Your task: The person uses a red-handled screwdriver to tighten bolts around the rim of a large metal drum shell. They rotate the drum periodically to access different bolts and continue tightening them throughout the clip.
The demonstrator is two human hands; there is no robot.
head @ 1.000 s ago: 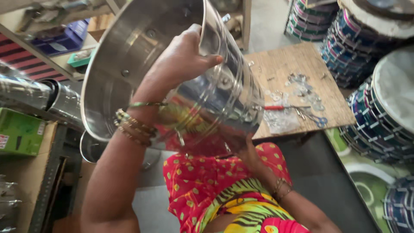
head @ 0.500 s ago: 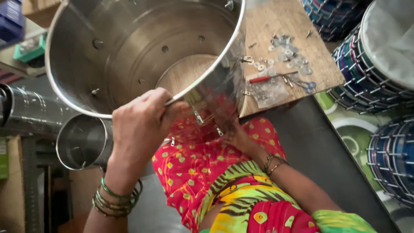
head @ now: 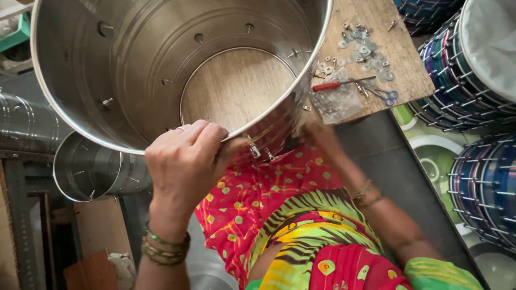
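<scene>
A large open-ended steel drum shell (head: 134, 80) stands on a wooden board (head: 236, 86), and I look straight down into it. Small bolts stick through holes in its wall. My left hand (head: 185, 161), with bangles at the wrist, grips the near rim, fingers curled over the edge. My right hand (head: 317, 137) is blurred against the shell's outer wall at its lower right, by a small metal fitting (head: 253, 150). Whether it holds anything cannot be told.
On the board to the right lie a red-handled screwdriver (head: 333, 85), blue-handled scissors (head: 387, 95), several washers and bolts (head: 360, 48) and a clear bag of hardware (head: 336, 106). A smaller steel shell (head: 91, 169) lies at the left. Finished roped drums (head: 473, 70) crowd the right.
The shell has gone from tilted and lifted to upright on the board. My left hand has shifted from its side wall to the near rim, and my right hand now reaches its outer wall.
</scene>
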